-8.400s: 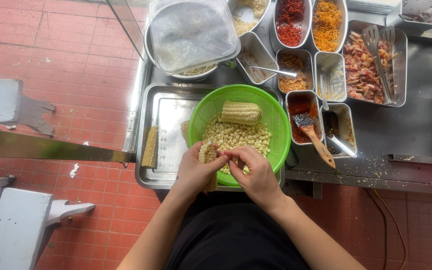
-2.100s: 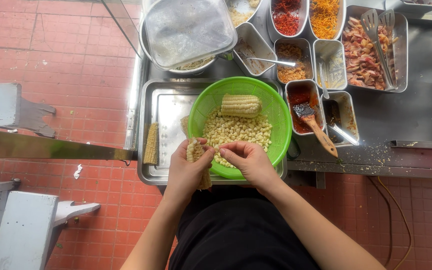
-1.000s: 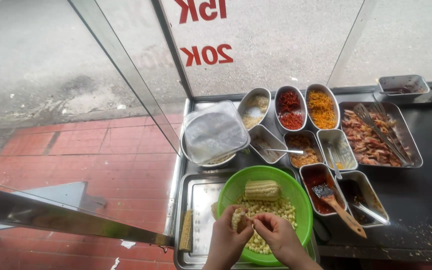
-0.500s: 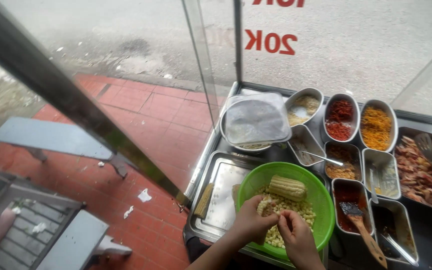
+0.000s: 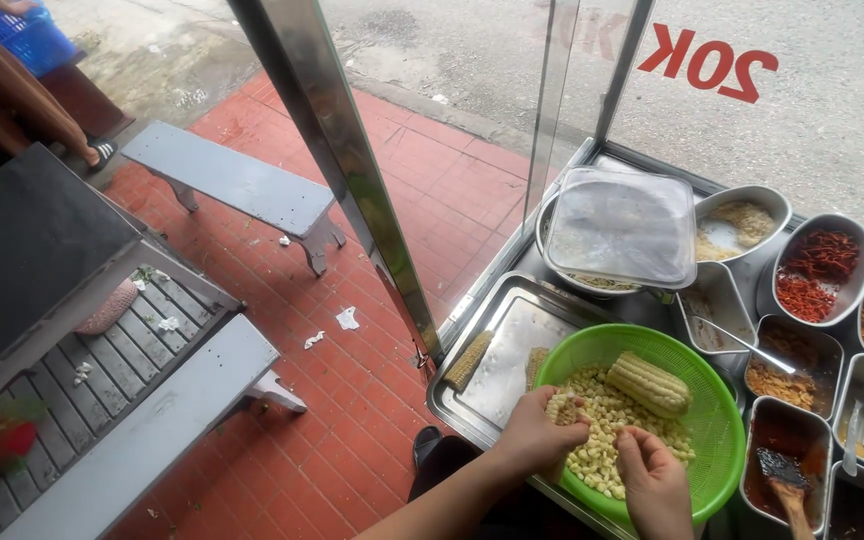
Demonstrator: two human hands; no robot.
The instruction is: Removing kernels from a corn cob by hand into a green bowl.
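Observation:
My left hand (image 5: 535, 434) grips a partly stripped corn cob (image 5: 561, 407) over a green plastic basket (image 5: 712, 404). My right hand (image 5: 652, 480) is beside it with fingers pinched above the loose yellow kernels (image 5: 602, 425) heaped in the basket; whether it holds any kernels is not clear. A whole corn cob (image 5: 649, 383) lies on the kernels at the basket's far side. The basket rests on a steel tray (image 5: 507, 350), where a bare cob (image 5: 469, 360) lies at the left and another cob piece (image 5: 535, 364) leans by the basket.
Beyond the basket stands a bowl under a clear plastic lid (image 5: 624, 227). Steel tubs of toppings and sauces (image 5: 818, 276) line the right, one with a spoon (image 5: 742, 341). A metal post (image 5: 337, 150) and glass front the cart. Grey benches (image 5: 232, 185) stand on red paving at left.
The view has swung up and left from the cart top to the pavement and benches. Both hands stay at the basket, the left still on the cob.

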